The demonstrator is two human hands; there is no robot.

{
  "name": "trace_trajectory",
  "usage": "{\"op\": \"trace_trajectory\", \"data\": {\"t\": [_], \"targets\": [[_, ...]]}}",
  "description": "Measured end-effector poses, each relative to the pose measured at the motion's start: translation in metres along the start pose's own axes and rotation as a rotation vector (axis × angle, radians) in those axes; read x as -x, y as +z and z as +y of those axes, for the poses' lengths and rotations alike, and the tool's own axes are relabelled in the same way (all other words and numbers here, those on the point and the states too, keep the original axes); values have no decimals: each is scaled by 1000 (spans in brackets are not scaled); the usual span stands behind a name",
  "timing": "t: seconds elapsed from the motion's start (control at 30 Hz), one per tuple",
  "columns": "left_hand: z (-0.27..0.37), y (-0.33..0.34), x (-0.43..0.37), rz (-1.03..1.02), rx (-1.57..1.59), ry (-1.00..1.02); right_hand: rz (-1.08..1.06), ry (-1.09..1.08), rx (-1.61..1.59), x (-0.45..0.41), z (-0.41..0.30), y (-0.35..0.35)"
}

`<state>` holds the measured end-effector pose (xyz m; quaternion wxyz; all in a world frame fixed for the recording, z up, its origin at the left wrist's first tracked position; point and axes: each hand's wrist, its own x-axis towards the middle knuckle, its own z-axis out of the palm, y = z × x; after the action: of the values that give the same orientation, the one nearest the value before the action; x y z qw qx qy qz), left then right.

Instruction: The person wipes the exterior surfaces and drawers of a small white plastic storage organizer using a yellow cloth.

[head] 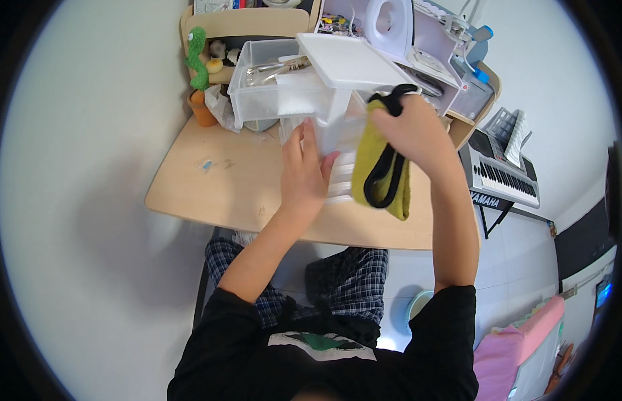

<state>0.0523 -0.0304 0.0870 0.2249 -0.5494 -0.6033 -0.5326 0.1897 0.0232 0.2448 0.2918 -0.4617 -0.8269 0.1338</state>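
Note:
On the desk before me stands a white plastic drawer unit (358,62) with a flat top and see-through sides. Its upper clear drawer (258,103) juts out to the left, holding some see-through packaging (270,72) and white material. My left hand (305,173) rests with fingers spread against the unit's side, below that drawer. My right hand (416,128), slightly blurred, grips a yellow-green cloth item (363,168) with black edging and a black loop. The cloth hangs down in front of the unit's right side and hides part of it.
A green cactus toy (198,62) in an orange pot and a crumpled plastic bag (220,108) stand left of the drawer. Behind the unit is a white shelf (453,55) with a lamp. A Yamaha keyboard (506,180) is at right; a pale bucket (418,303) sits on the floor.

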Motion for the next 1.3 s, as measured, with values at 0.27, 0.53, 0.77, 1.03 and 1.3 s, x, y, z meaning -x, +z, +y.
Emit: {"op": "trace_trajectory", "data": {"t": [0.27, 0.53, 0.77, 1.03, 1.3], "targets": [[-6, -4, -2, -25, -3, -26, 171, 64, -271, 28, 30, -1], [-36, -22, -7, -206, 260, -265, 36, 135, -1135, 30, 97, 21], [-50, -48, 6, 165, 144, -136, -175, -302, -853, 65, 53, 84], [-15, -106, -21, 124, 134, 54, -268, -597, -867, 82, -9, 115], [-11, -97, -39, -18, 83, 84, 174, -527, -736, 82, 16, 101]]}}
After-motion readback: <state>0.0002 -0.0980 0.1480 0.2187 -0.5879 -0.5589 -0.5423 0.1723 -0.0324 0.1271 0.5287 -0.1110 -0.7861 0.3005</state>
